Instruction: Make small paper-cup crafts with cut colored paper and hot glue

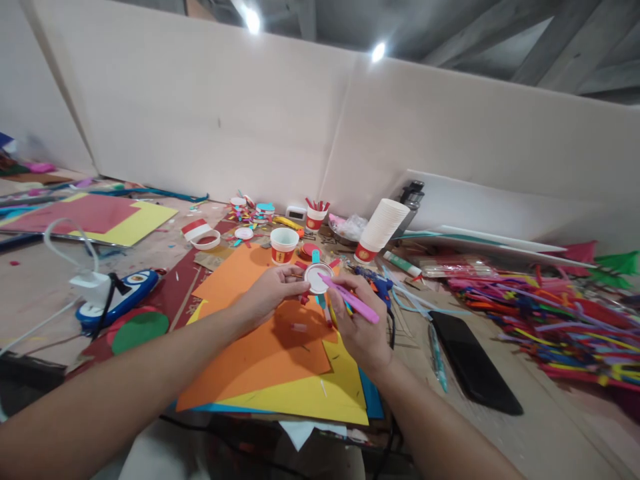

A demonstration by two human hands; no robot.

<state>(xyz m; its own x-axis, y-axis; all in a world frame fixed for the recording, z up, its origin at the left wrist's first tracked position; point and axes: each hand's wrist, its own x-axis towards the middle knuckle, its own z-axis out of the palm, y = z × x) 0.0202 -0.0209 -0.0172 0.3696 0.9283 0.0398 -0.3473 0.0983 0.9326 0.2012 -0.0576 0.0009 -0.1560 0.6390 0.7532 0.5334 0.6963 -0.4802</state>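
My left hand (pixel 270 295) pinches the rim of a cut-off paper cup bottom (pixel 315 280), white and round, with coloured strips sticking out around it. In my right hand (pixel 367 330) is a pink-purple marker pen (pixel 357 303), its tip at the white disc; whether it touches cannot be told. Both hands are over orange paper (pixel 250 360) lying on yellow paper (pixel 345 387). Just behind them stand a red and white paper cup (pixel 285 245) and a red round piece (pixel 310 251). A blue glue gun (pixel 383 287) lies partly hidden behind my right hand.
To the right lie a black phone (pixel 473 360), a teal pen (pixel 438 360) and a heap of pipe cleaners (pixel 565 320). A tilted stack of paper cups (pixel 383 230) stands behind. At left are a blue power strip (pixel 117 300) with cables and a green paper circle (pixel 140 332).
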